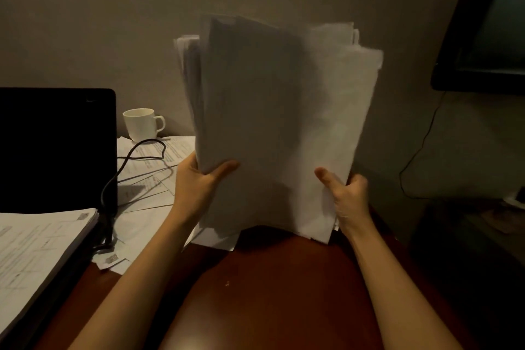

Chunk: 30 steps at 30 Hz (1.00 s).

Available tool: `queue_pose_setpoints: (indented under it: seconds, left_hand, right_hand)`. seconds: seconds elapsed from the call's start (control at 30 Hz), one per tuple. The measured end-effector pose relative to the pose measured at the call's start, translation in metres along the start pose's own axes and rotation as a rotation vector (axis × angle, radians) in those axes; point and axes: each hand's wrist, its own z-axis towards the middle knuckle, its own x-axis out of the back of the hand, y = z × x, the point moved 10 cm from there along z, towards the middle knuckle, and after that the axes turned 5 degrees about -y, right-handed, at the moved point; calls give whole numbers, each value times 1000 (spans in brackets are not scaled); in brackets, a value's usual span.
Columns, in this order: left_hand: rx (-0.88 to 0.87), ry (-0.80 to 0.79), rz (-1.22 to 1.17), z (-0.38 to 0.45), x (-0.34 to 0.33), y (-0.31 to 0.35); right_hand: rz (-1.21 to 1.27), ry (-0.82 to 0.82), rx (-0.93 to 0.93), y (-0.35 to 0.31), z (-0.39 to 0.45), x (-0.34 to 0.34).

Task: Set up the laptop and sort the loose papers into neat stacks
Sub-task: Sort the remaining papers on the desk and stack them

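Observation:
I hold a thick bundle of white papers (278,122) upright above the reddish-brown table (270,293), its sheets uneven at the top. My left hand (199,182) grips the bundle's lower left edge, thumb on the front. My right hand (345,193) grips the lower right edge the same way. The open black laptop (56,148) stands at the left with its screen dark. A neat stack of printed papers (37,247) lies over its lower part. Loose printed sheets (147,179) lie spread on the table behind my left hand.
A white mug (142,123) stands by the wall behind the loose sheets. A black cable (119,176) runs across them beside the laptop. A dark screen (488,37) hangs at the upper right, with a thin cord (417,150) below it.

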Motion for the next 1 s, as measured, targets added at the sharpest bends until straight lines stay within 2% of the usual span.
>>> queue_pose_setpoints:
  seconds: [0.23, 0.53, 0.63, 0.77, 0.87, 1.0]
  left_hand:
    - [-38, -78, 107, -14, -24, -9]
    - [-145, -10, 199, -15, -31, 0]
    - [-140, -1, 213, -14, -32, -3]
    - [-129, -73, 268, -16, -41, -6]
    - [-150, -114, 181, -14, -36, 1]
    - [-100, -47, -11, -7, -16, 1]
  right_hand:
    - [-132, -23, 77, -9, -1, -1]
    - [-367, 178, 244, -30, -7, 9]
    - [-356, 229, 271, -36, -13, 12]
    - [-365, 284, 250, -32, -12, 22]
    - [-325, 289, 227, -29, -7, 28]
    - [-274, 275, 294, -35, -8, 26]
